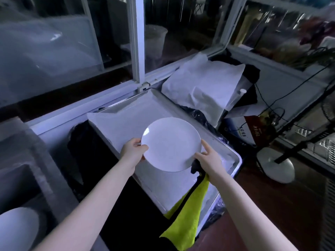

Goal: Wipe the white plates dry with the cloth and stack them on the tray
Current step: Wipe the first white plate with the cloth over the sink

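– Left hand [133, 152], state?
– Curled on the left rim of the round white plate [171, 144], thumb on top. The right hand [208, 161] pinches the near-right rim and also grips a yellow-green cloth [188, 214], which hangs over the tray's near edge.
– Plate position?
– Over the middle of the rectangular metal tray [126, 113]. Contact with the tray floor: cannot tell.
– Surroundings?
– Another white plate [16, 229] at near left, cut by the frame edge, beside a grey basin [36, 160]. A crumpled white sheet [203, 82] lies just past the tray's far-right corner, with black plastic film [204, 115] along its right side. A round white fan base [275, 163] stands at right.
– Obstructions?
– The hanging cloth covers the tray's near-right corner.
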The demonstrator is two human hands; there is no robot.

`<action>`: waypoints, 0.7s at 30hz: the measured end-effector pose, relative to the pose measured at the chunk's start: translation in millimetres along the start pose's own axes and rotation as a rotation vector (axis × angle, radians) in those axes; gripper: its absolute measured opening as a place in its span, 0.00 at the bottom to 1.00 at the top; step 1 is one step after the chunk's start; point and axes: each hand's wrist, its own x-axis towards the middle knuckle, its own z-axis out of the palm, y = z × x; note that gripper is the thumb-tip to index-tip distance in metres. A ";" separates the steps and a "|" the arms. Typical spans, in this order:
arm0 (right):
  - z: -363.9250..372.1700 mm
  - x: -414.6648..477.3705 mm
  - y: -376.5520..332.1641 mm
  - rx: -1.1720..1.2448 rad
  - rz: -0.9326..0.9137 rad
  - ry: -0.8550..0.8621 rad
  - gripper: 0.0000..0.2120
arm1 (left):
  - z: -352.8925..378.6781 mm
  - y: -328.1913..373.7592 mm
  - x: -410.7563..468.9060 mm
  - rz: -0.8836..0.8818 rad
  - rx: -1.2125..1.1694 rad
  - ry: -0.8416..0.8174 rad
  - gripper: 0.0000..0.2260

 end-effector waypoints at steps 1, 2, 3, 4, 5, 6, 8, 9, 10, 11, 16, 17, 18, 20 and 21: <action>-2.1 13.2 5.3 -0.011 0.020 -0.019 0.33 | 6.8 -2.9 9.1 -0.014 0.024 0.007 0.16; -2.6 25.8 11.3 -0.016 0.042 -0.039 0.33 | 13.0 -6.1 17.6 -0.028 0.050 0.018 0.18; -1.6 37.4 17.7 -0.018 0.065 -0.052 0.33 | 18.2 -9.1 25.1 -0.040 0.077 0.029 0.19; 0.6 47.8 24.2 -0.022 0.086 -0.053 0.33 | 22.8 -12.5 32.1 -0.052 0.102 0.040 0.21; 3.7 56.7 30.5 -0.032 0.098 -0.040 0.34 | 26.5 -16.3 38.3 -0.063 0.125 0.053 0.22; 7.0 64.5 36.5 -0.047 0.102 -0.018 0.34 | 29.8 -20.3 44.1 -0.072 0.148 0.068 0.22; 13.8 78.3 48.5 -0.072 0.107 0.019 0.34 | 35.1 -28.0 54.3 -0.085 0.191 0.096 0.21; 17.2 83.9 54.5 -0.083 0.116 0.030 0.34 | 37.1 -31.0 57.7 -0.089 0.206 0.109 0.21; 20.4 89.1 60.3 -0.096 0.129 0.038 0.33 | 38.9 -34.0 60.7 -0.088 0.217 0.122 0.21; 23.1 93.5 65.0 -0.114 0.143 0.047 0.33 | 40.4 -37.5 63.5 -0.084 0.227 0.136 0.20; 27.4 101.2 76.7 -0.203 0.133 0.072 0.37 | 43.2 -49.3 71.6 -0.051 0.369 0.142 0.19; 27.4 101.5 77.8 -0.212 0.119 0.075 0.37 | 42.8 -50.7 72.6 -0.036 0.431 0.124 0.19; 27.2 101.9 78.7 -0.219 0.109 0.079 0.37 | 42.2 -52.0 73.9 -0.017 0.502 0.111 0.18; 26.6 101.9 79.0 -0.220 0.110 0.083 0.37 | 40.6 -53.0 75.0 0.022 0.653 0.102 0.18; 26.5 100.9 78.4 -0.229 0.106 0.084 0.36 | 39.8 -53.9 74.7 0.037 0.705 0.100 0.18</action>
